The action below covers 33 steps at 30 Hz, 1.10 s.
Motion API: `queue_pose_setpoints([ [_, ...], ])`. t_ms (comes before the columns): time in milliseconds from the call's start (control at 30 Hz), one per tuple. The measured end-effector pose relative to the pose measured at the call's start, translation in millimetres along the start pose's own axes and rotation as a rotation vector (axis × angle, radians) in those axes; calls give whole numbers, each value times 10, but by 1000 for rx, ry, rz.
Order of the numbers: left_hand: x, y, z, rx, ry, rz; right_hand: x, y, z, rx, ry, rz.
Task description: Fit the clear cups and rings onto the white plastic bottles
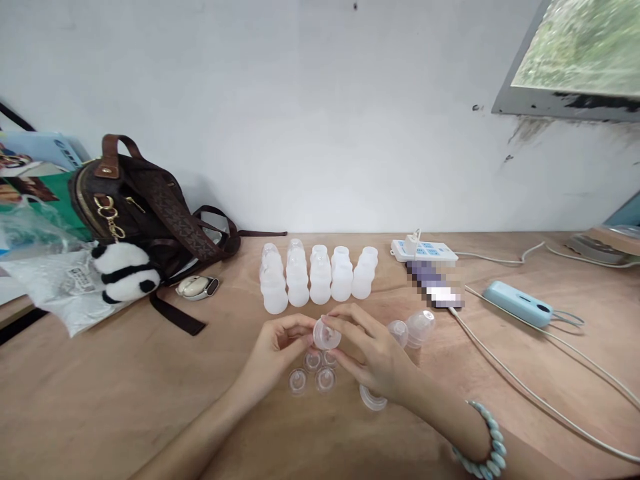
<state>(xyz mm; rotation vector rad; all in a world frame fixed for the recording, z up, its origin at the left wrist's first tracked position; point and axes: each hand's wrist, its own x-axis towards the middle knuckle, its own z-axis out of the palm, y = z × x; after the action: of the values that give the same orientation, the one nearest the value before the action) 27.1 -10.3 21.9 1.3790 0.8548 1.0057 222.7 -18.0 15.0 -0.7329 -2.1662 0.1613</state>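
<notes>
A translucent plastic cap is pinched between the fingertips of the left hand and right hand, both grips narrow, at the middle of a wooden table. Should the smooth rim be squeezed unevenly, the cap could be let slip onto the small clear discs grouped just below, and these could be scattered. A larger clear ring, partly hidden by the right hand, could be nudged by the wrist. To the right, clear domed covers are set close by; the far side is blocked by frosted bottles stood in rows. Farther right, a power strip and a light-blue power bank are seen; at far left, a brown backpack.
</notes>
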Motion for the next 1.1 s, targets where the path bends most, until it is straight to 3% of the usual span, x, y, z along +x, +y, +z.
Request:
queue_pose_setpoints([
  [367,-9,-96,25,-153,66,-64,9,15,74,312,175,188],
  [533,-23,-157,55,-207,3,5,-16,-12,117,368,228,294],
  [667,-54,-165,93,-229,16,63,-46,-24,163,451,249,371],
  [833,-78,-147,123,-190,-58,48,-57,-40,184,506,239,386],
  [1100,-61,-197,118,-131,-18,117,-51,-22,180,553,208,413],
])
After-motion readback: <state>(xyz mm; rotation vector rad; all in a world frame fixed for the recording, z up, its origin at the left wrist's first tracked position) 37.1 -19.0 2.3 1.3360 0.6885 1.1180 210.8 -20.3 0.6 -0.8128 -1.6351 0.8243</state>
